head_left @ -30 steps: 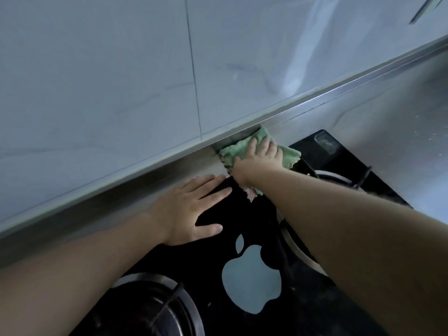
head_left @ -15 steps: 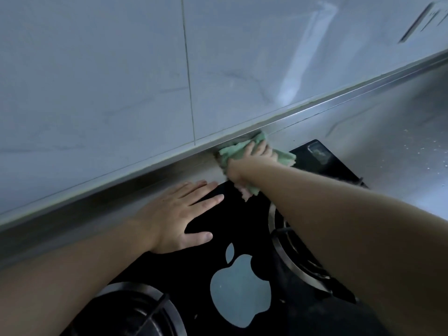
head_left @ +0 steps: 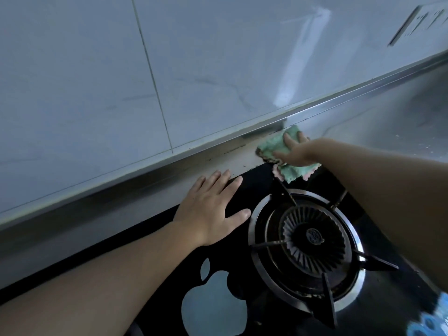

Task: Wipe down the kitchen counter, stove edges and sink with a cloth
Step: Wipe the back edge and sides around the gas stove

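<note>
both hands lie flat with straight fingers: the left hand [head_left: 210,209] rests spread on the back edge of the black stove [head_left: 257,180], holding nothing, and the right hand [head_left: 294,152] presses the green cloth [head_left: 274,147] onto the bench [head_left: 232,158] strip behind the stove, just below the tiled wall [head_left: 218,69]. a burner [head_left: 306,241] sits near the left hand.

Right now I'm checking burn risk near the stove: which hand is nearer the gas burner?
Left. The left hand lies flat on the black stove top, thumb tip just beside the burner ring. The right hand presses the green cloth at the stove's back edge, beyond the burner.
</note>
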